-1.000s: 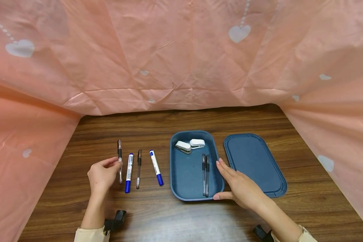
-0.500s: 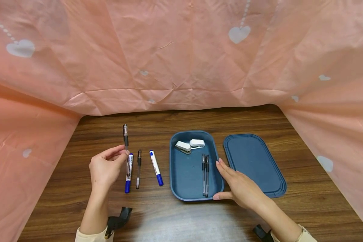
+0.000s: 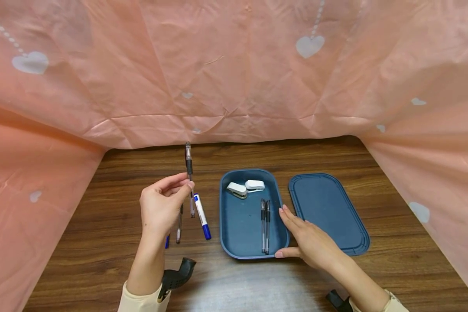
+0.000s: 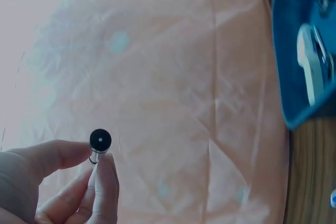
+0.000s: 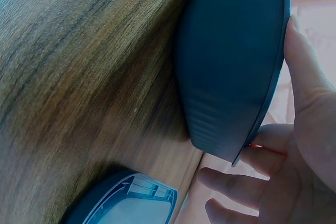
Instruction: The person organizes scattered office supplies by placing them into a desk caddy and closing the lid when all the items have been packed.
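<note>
My left hand [image 3: 161,208] pinches a clear gel pen [image 3: 189,162] with a black grip between thumb and fingers, raised above the table and almost upright. The left wrist view shows the black end of this pen [image 4: 100,140] end-on. My right hand [image 3: 312,242] rests against the right side and front corner of a blue plastic box [image 3: 235,229], fingers fairly straight. Inside the box lie two white staplers [image 3: 236,189] and two gel pens [image 3: 263,227]. In the right wrist view, fingers and thumb touch the outside of the box [image 5: 231,61].
Left of the box lie a blue-and-white marker [image 3: 202,216] and another gel pen [image 3: 179,229], partly behind the left hand. A second marker [image 3: 167,242] is mostly hidden. The flat blue lid [image 3: 327,212] lies right of the box. A pink curtain [image 3: 234,78] surrounds the wooden table.
My left hand has lifted the gel pen from the table's left side and carried it rightward, over the markers. The right hand and box have stayed put.
</note>
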{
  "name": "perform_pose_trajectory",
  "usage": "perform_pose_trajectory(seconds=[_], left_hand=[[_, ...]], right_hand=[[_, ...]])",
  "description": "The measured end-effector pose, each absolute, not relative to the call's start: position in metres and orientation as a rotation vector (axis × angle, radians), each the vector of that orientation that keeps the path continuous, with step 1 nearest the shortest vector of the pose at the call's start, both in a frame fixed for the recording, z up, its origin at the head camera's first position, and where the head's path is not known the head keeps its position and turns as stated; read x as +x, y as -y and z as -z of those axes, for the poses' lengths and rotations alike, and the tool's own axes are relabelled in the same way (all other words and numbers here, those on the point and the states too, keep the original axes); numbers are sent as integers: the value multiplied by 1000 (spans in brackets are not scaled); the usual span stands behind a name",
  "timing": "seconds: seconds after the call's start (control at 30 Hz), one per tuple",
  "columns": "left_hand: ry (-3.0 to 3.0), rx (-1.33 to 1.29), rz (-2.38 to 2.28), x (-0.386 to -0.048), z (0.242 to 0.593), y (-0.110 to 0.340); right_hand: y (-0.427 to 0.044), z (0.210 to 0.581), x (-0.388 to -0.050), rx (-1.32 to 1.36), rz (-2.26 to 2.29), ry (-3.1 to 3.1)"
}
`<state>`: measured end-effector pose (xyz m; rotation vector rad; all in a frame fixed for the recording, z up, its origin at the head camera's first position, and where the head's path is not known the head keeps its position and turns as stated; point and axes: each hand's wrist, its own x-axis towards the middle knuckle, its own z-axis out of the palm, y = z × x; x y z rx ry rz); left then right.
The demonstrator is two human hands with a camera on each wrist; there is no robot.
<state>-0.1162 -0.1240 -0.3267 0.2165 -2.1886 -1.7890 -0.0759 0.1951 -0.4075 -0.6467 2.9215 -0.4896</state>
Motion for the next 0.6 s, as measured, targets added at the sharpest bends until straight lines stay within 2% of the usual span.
perform_pose_trajectory(seconds=[0.3, 0.6], left_hand=[[2128, 111, 1899, -122, 329, 92], [2172, 115, 1918, -126, 348, 72]], right_hand=[[-195, 409, -76, -640, 495, -2911], [-194, 409, -76, -644, 495, -2917]])
